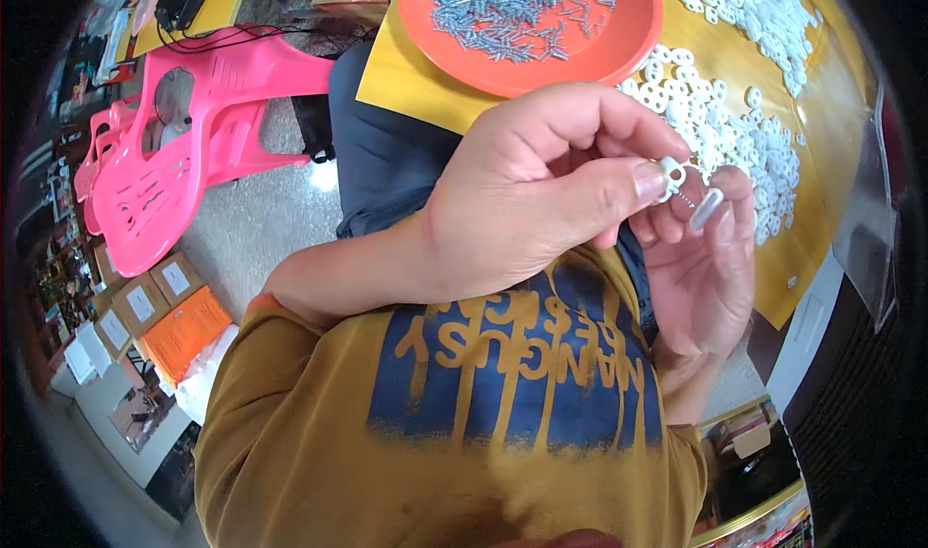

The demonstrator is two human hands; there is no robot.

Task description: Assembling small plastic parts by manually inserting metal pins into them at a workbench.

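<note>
My left hand [541, 186] pinches a small white plastic ring piece [671, 177] between thumb and forefinger. Close beside it, my right hand [713, 282] has a small translucent oval plastic piece [708, 210] between thumb and fingertips. A tiny coiled or threaded metal piece [685, 200] shows in the gap between the two plastic parts; whether it is a spring or a screw is too small to tell. Both hands are raised over my lap, near the table's edge. My left fingers partly hide the ring piece.
An orange-red plate [619, 45] of small grey metal pieces [503, 16] stands on the yellow tabletop [406, 79]. Right of it spread loose white ring pieces [720, 128] and translucent pieces [778, 166]. A pink plastic chair [159, 195] and cardboard boxes [145, 302] are at left.
</note>
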